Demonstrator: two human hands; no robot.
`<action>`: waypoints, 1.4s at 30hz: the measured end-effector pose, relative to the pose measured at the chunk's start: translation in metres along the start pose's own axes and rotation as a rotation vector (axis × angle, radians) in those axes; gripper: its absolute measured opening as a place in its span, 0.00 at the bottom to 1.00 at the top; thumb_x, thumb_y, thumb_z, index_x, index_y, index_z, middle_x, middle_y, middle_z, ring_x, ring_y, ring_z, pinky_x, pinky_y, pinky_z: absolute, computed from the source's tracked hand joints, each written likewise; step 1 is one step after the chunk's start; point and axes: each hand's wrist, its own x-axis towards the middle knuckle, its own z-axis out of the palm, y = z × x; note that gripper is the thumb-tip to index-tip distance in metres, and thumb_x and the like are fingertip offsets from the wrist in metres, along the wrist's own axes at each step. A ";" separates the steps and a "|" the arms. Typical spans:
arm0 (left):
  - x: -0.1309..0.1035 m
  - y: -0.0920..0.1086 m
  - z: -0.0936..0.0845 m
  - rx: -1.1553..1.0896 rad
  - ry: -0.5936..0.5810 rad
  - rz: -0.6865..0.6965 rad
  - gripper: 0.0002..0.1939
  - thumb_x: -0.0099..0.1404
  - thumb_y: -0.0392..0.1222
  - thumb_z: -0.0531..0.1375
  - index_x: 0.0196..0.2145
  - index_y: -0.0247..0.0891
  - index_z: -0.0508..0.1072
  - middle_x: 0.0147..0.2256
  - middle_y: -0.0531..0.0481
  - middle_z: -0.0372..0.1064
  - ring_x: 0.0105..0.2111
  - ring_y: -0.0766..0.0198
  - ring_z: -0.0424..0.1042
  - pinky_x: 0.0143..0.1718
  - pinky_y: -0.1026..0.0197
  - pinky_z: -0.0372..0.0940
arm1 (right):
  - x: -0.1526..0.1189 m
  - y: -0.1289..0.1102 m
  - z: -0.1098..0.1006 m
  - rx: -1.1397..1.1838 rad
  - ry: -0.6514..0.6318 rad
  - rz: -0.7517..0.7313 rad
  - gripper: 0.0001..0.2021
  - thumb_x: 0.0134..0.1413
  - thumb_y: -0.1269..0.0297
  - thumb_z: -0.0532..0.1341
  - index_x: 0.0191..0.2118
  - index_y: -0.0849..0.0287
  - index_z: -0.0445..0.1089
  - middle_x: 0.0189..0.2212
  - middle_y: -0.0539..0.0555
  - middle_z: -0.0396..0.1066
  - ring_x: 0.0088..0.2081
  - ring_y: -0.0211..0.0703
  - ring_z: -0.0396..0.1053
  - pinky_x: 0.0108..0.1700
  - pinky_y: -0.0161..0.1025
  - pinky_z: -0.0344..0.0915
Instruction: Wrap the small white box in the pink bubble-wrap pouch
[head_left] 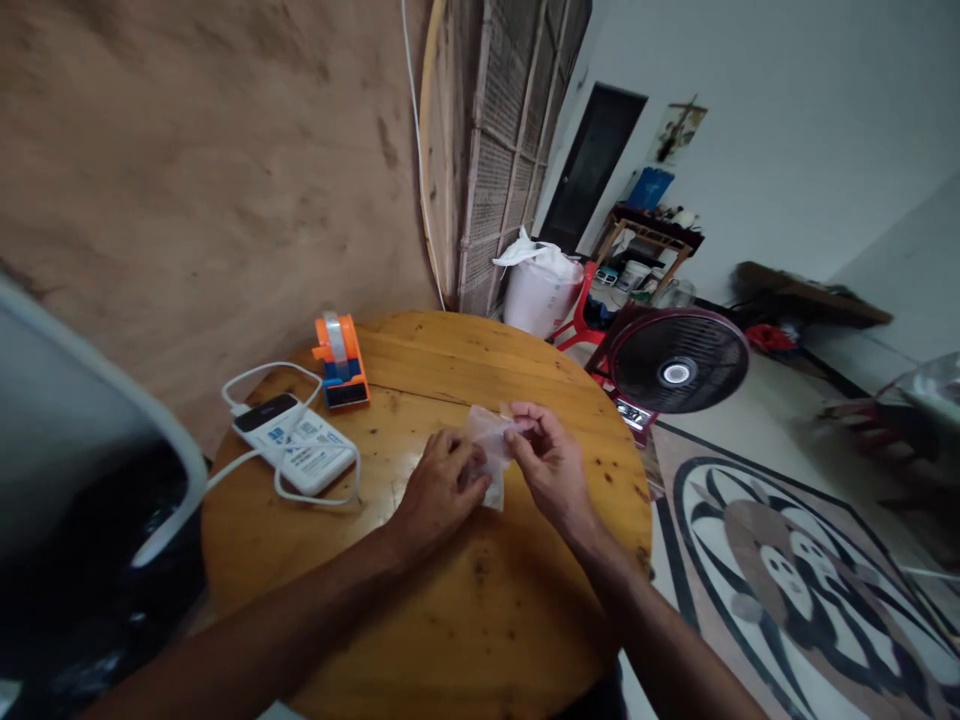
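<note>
A small clear plastic bag is stretched between my two hands just over the round wooden table. My left hand has its fingers curled on the bag's left side, fingertips partly hidden behind the plastic. At the upper right edge of the bag, my right hand pinches it between thumb and index finger. Whether anything is inside the bag I cannot tell.
An orange tape dispenser stands at the table's back left, with a white power bank and its looped white cable nearby. Beyond the right edge is a dark red fan. A white sack stands behind the table.
</note>
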 end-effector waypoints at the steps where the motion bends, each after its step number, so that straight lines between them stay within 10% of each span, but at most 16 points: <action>1: -0.001 0.001 0.000 0.018 0.021 -0.010 0.03 0.60 0.37 0.59 0.34 0.38 0.70 0.38 0.48 0.62 0.41 0.58 0.64 0.43 0.54 0.64 | -0.005 -0.001 0.001 -0.005 0.009 -0.005 0.14 0.55 0.62 0.61 0.48 0.53 0.66 0.33 0.50 0.68 0.31 0.35 0.67 0.34 0.33 0.66; 6: -0.002 -0.004 0.002 0.053 0.123 -0.107 0.09 0.57 0.42 0.61 0.30 0.39 0.63 0.34 0.50 0.60 0.38 0.58 0.64 0.39 0.54 0.65 | -0.025 -0.006 0.002 -0.050 -0.016 -0.023 0.17 0.56 0.64 0.60 0.52 0.53 0.64 0.35 0.51 0.69 0.35 0.38 0.70 0.36 0.34 0.68; 12: 0.000 -0.011 0.005 -0.120 0.141 -0.038 0.27 0.58 0.40 0.61 0.54 0.38 0.58 0.51 0.42 0.59 0.52 0.55 0.62 0.51 0.50 0.63 | -0.040 -0.002 -0.003 -0.133 -0.076 -0.080 0.20 0.57 0.67 0.59 0.56 0.54 0.60 0.36 0.53 0.72 0.38 0.40 0.72 0.42 0.38 0.69; 19: 0.002 -0.006 -0.001 -0.213 -0.015 0.099 0.02 0.60 0.35 0.58 0.32 0.38 0.67 0.43 0.46 0.68 0.48 0.58 0.66 0.49 0.55 0.63 | -0.055 0.008 -0.003 -0.186 -0.115 -0.159 0.19 0.57 0.69 0.57 0.54 0.55 0.61 0.36 0.55 0.74 0.38 0.43 0.74 0.44 0.42 0.71; 29: 0.006 0.006 -0.017 -0.151 -0.192 0.014 0.04 0.59 0.37 0.56 0.32 0.37 0.71 0.35 0.49 0.72 0.35 0.61 0.70 0.37 0.59 0.66 | -0.060 0.014 -0.002 -0.213 -0.113 -0.175 0.18 0.57 0.70 0.56 0.53 0.55 0.63 0.37 0.54 0.74 0.38 0.42 0.74 0.44 0.41 0.72; 36: -0.007 -0.009 -0.031 0.009 -0.247 0.285 0.27 0.49 0.29 0.57 0.50 0.38 0.68 0.55 0.42 0.66 0.58 0.52 0.61 0.58 0.46 0.57 | -0.062 0.015 -0.004 -0.217 -0.124 -0.190 0.17 0.57 0.69 0.57 0.53 0.55 0.63 0.37 0.54 0.74 0.39 0.42 0.74 0.46 0.42 0.71; 42: -0.019 -0.027 -0.021 0.102 -0.174 0.374 0.18 0.61 0.33 0.57 0.50 0.39 0.67 0.58 0.41 0.62 0.60 0.55 0.58 0.60 0.46 0.57 | -0.066 0.017 -0.003 -0.427 -0.105 -0.368 0.19 0.56 0.72 0.56 0.54 0.53 0.63 0.41 0.57 0.74 0.42 0.45 0.74 0.45 0.43 0.72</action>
